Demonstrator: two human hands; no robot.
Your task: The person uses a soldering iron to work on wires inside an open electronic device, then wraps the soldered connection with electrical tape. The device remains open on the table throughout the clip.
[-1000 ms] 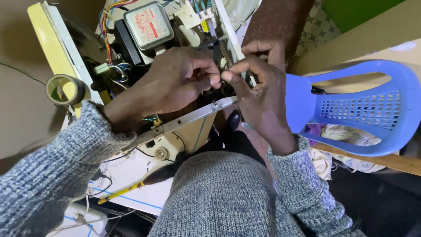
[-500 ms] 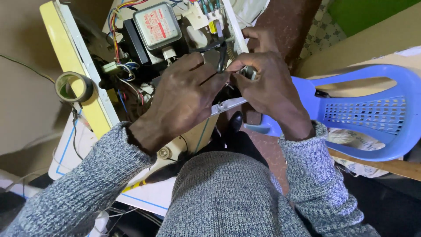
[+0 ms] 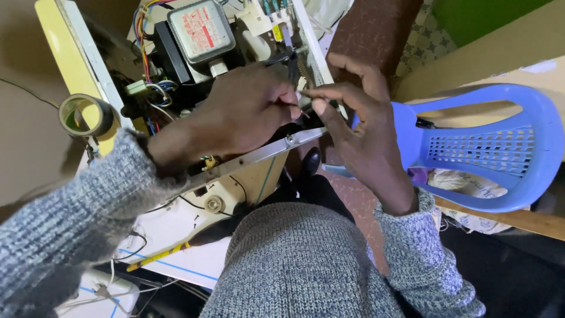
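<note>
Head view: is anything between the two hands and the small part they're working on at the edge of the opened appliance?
Nothing visible. The left hand and right hand meet fingertip to fingertip on a small part just above the metal rail. The fingers hide most of the part, so I cannot tell what it is.

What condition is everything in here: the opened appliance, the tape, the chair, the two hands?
Appliance: casing off, wiring and parts exposed.
Tape roll: lying on the appliance's edge, untouched.
Blue plastic chair: tipped on its side.
Left hand: closed, fingertips pinching inside the appliance.
Right hand: fingertips meeting the left's.
</note>
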